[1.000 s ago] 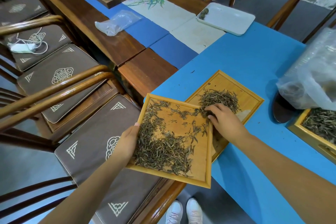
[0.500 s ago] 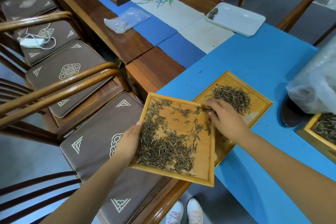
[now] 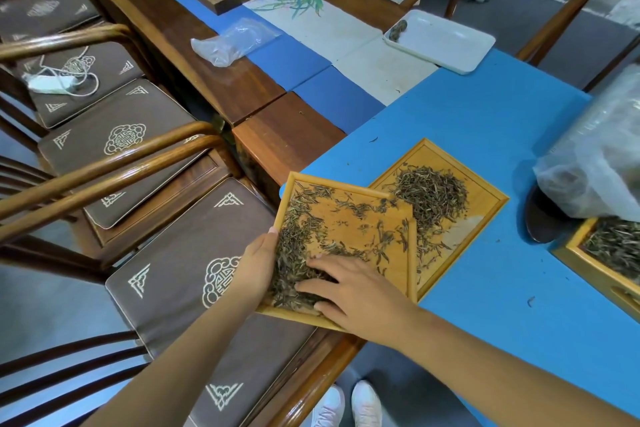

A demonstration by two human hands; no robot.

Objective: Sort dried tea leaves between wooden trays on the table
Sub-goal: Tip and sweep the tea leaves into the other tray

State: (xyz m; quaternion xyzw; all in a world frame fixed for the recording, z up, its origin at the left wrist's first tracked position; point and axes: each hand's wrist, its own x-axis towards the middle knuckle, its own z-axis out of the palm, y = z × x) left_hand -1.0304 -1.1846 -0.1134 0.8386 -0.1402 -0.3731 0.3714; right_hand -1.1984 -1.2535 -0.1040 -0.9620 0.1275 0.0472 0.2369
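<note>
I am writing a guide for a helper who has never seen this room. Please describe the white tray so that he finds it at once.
Start at the bright blue table. At its far edge, beside the pale cloth with painted bamboo, lies the white tray. Unlike the wooden trays, it is white, nearly empty, with one small dark clump in a corner.

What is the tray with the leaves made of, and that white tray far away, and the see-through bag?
Held tray: looks like pale wood or bamboo, smooth, with faint grain and a raised rim. White tray: probably plastic or glazed ceramic; glossy, rounded corners, hard to tell which. Bag: thin clear plastic, crinkled and shiny.
</note>
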